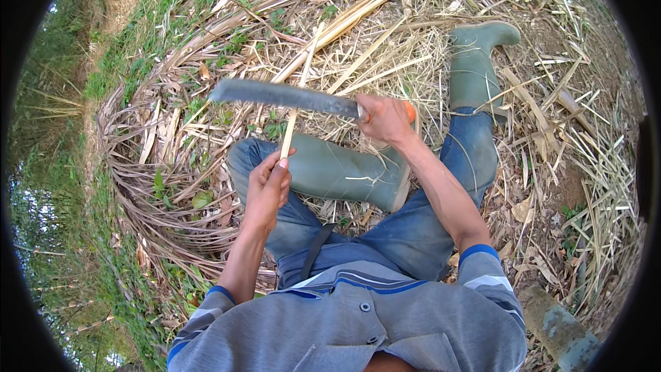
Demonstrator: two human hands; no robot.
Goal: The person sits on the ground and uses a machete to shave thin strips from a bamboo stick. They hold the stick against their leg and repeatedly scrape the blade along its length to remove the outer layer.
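My right hand (385,120) is closed round the orange handle of a machete (286,95). Its broad grey blade reaches out to the left and crosses a thin pale split strip (292,124), which looks like bamboo. I cannot tell whether blade and strip touch. My left hand (268,182) pinches the strip's near end between thumb and fingers, close to my bent left knee. From there the strip slants up and away, past the blade. Beneath the machete lies a green rubber boot (344,169) on my folded leg.
My other boot (475,62) stretches out at the far right. Pale shavings (406,62) and longer split strips (361,17) litter the ground ahead. Dry fronds (148,200) curve along the left, with green grass beyond. A thick log or post (561,331) lies at the lower right.
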